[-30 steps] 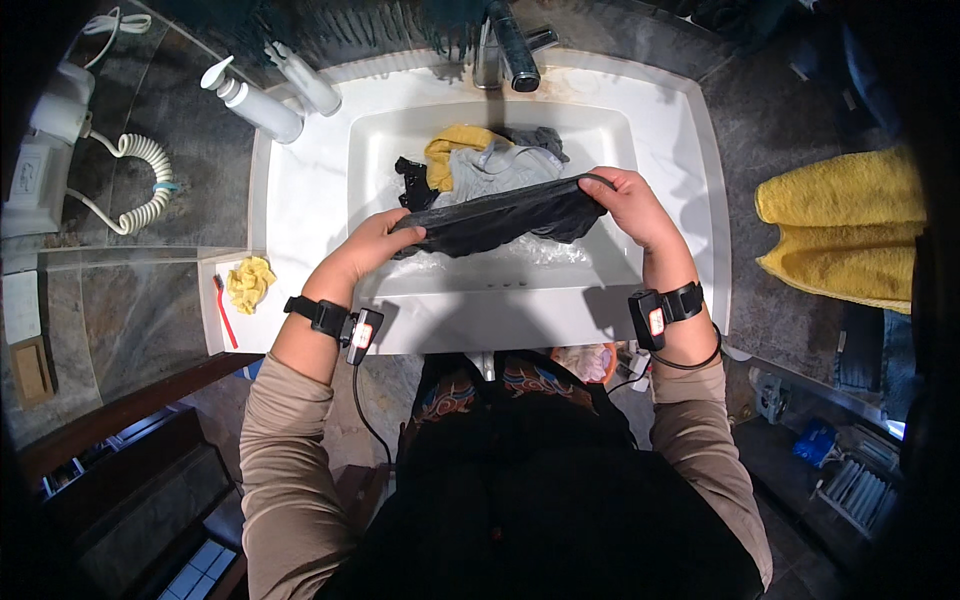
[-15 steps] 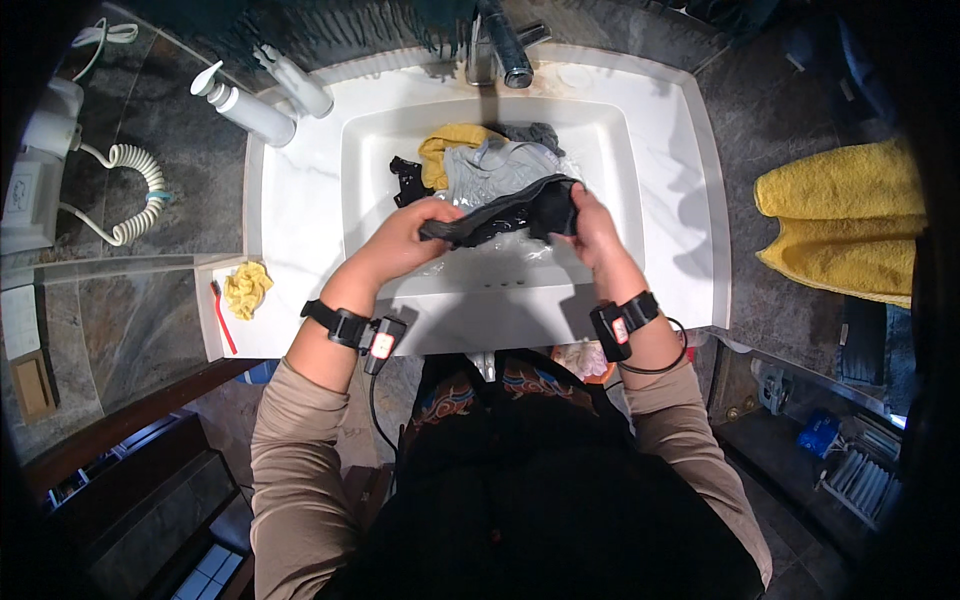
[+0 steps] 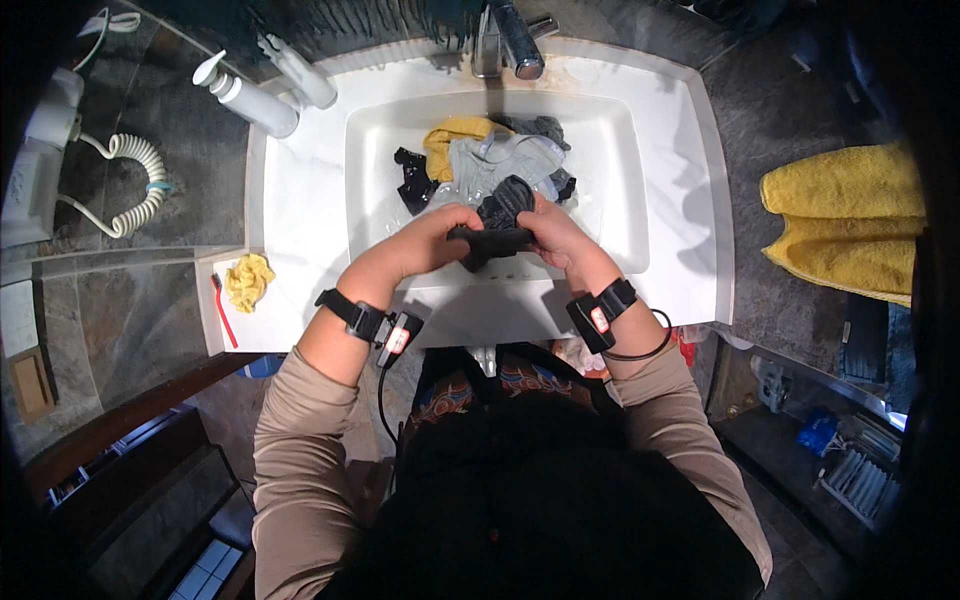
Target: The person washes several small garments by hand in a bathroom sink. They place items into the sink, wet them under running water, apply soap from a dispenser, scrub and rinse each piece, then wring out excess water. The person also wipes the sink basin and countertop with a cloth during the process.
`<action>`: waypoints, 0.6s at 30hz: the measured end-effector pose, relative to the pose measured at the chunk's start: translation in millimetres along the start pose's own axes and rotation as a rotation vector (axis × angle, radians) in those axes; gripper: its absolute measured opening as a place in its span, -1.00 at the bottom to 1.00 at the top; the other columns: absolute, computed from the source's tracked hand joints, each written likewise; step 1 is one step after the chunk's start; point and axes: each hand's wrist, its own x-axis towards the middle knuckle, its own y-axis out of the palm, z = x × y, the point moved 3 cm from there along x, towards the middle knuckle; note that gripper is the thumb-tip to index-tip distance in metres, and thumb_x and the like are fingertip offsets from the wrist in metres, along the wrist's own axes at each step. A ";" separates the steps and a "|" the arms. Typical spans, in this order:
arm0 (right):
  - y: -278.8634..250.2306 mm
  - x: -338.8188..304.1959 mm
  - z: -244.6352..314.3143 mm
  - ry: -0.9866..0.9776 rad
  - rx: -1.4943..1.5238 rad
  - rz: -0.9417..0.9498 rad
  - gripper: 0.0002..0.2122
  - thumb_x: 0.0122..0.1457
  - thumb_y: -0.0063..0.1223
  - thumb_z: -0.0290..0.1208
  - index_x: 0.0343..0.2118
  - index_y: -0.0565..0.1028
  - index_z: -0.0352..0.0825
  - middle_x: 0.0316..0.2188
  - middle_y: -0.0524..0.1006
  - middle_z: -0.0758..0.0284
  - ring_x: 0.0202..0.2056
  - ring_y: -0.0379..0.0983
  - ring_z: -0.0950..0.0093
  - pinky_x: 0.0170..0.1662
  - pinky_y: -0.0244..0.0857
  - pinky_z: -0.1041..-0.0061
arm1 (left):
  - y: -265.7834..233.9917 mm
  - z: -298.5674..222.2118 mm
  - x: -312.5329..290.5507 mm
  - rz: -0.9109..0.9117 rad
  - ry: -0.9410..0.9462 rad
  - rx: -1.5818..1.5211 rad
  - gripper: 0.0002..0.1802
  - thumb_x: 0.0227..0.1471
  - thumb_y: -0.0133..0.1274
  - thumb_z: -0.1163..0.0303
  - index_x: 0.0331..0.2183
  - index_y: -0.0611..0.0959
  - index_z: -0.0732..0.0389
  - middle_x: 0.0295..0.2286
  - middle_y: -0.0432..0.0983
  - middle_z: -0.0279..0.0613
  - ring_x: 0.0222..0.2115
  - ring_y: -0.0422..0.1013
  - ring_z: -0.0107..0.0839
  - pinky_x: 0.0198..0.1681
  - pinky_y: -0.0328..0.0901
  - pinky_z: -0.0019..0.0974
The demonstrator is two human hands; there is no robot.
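Both hands, left hand (image 3: 432, 240) and right hand (image 3: 553, 232), grip clamped on the dark cloth (image 3: 497, 222) mid-frame, could drip water over the sink (image 3: 330, 190) edge.

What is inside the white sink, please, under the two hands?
Inside the white sink lies a heap of clothes: a yellow piece, a light grey piece and small dark pieces. The hands and the dark cloth cover part of it.

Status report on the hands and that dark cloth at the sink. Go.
Left hand and right hand both clamped on the dark cloth, bunched up over the white sink. Grey and yellow laundry heaped beneath, by the tap. Nothing blocking.
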 end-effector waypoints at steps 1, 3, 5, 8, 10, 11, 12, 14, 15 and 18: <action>8.3 -3.7 3.5 0.010 0.016 0.090 -0.62 -0.01 -0.14 -0.58 -0.05 0.34 -0.35 -0.25 0.48 0.36 -0.33 0.47 0.54 -0.28 0.39 0.58 | -1.6 4.6 0.3 -0.004 -0.108 -0.002 -0.68 -0.17 -0.06 0.71 -0.29 0.50 0.20 -0.37 0.36 -0.28 -0.29 0.30 -0.43 -0.18 0.22 -0.44; 22.7 -8.5 11.5 -0.019 0.075 0.218 -0.59 0.00 -0.11 -0.53 0.00 0.32 -0.34 -0.23 0.48 0.37 -0.28 0.46 0.56 -0.23 0.36 0.61 | -2.2 2.2 7.2 -0.090 0.031 0.054 -0.74 -0.16 -0.04 0.62 -0.31 0.50 0.20 -0.38 0.34 -0.22 -0.28 0.30 -0.34 -0.17 0.22 -0.39; 33.2 -11.7 11.5 0.012 0.044 0.236 -0.60 0.01 -0.02 -0.37 -0.04 0.37 -0.30 -0.32 0.47 0.42 -0.29 0.40 0.62 -0.23 0.26 0.66 | -4.8 0.6 15.0 -0.211 0.126 0.140 -0.76 -0.16 -0.03 0.58 -0.32 0.50 0.20 -0.38 0.35 -0.19 -0.26 0.29 -0.30 -0.16 0.22 -0.36; 46.8 -9.0 7.0 -0.041 -0.012 0.283 -0.65 0.03 0.02 -0.29 -0.11 0.41 -0.31 -0.32 0.47 0.42 -0.29 0.38 0.63 -0.21 0.25 0.66 | -12.7 5.3 18.3 -0.398 -0.029 0.212 -0.78 -0.17 0.04 0.47 -0.34 0.51 0.20 -0.35 0.42 -0.07 -0.28 0.36 -0.16 -0.19 0.27 -0.28; 46.8 -4.4 5.4 -0.135 -0.279 0.215 -0.63 0.06 0.01 -0.29 -0.06 0.35 -0.32 -0.24 0.46 0.41 -0.26 0.39 0.61 -0.17 0.28 0.60 | -15.0 7.1 17.0 -0.459 -0.146 0.215 -0.76 -0.19 0.09 0.42 -0.35 0.51 0.21 -0.36 0.46 -0.04 -0.32 0.40 -0.14 -0.25 0.29 -0.26; 43.0 -1.3 4.8 -0.129 -0.429 0.114 -0.61 0.08 0.01 -0.29 -0.04 0.33 -0.32 -0.20 0.46 0.40 -0.24 0.40 0.59 -0.15 0.29 0.57 | -14.4 8.0 15.7 -0.463 -0.224 0.204 -0.74 -0.20 0.13 0.40 -0.35 0.51 0.22 -0.37 0.46 -0.05 -0.35 0.41 -0.17 -0.29 0.30 -0.27; 39.6 -0.8 4.7 -0.151 -0.327 0.063 -0.65 0.07 0.02 -0.32 -0.09 0.34 -0.32 -0.24 0.47 0.38 -0.26 0.42 0.57 -0.18 0.32 0.54 | -13.0 8.6 14.5 -0.467 -0.301 0.194 -0.71 -0.21 0.16 0.38 -0.35 0.51 0.22 -0.38 0.47 -0.06 -0.39 0.43 -0.19 -0.34 0.31 -0.28; 36.0 -0.2 3.3 -0.086 -0.069 0.115 -0.65 0.07 0.01 -0.32 -0.08 0.34 -0.31 -0.27 0.48 0.37 -0.28 0.44 0.54 -0.20 0.36 0.51 | -2.8 6.9 13.7 -0.441 -0.309 -0.001 -0.71 -0.18 0.18 0.39 -0.34 0.53 0.25 -0.44 0.50 -0.18 -0.44 0.45 -0.39 -0.42 0.33 -0.36; 35.7 0.1 2.7 -0.030 0.049 0.144 -0.64 0.07 0.01 -0.32 -0.07 0.34 -0.31 -0.28 0.49 0.36 -0.29 0.45 0.53 -0.22 0.37 0.49 | 5.3 6.4 13.3 -0.348 -0.282 -0.236 -0.73 -0.15 0.14 0.43 -0.31 0.53 0.25 -0.46 0.48 -0.24 -0.45 0.42 -0.45 -0.40 0.32 -0.41; 39.1 -3.5 4.0 0.064 0.316 0.186 -0.76 0.10 -0.06 -0.35 -0.17 0.39 -0.27 -0.37 0.50 0.38 -0.38 0.48 0.51 -0.24 0.42 0.48 | 19.6 3.8 13.7 -0.122 -0.084 -0.690 -0.69 -0.03 -0.02 0.47 -0.17 0.52 0.28 -0.47 0.47 -0.35 -0.47 0.39 -0.56 -0.36 0.30 -0.49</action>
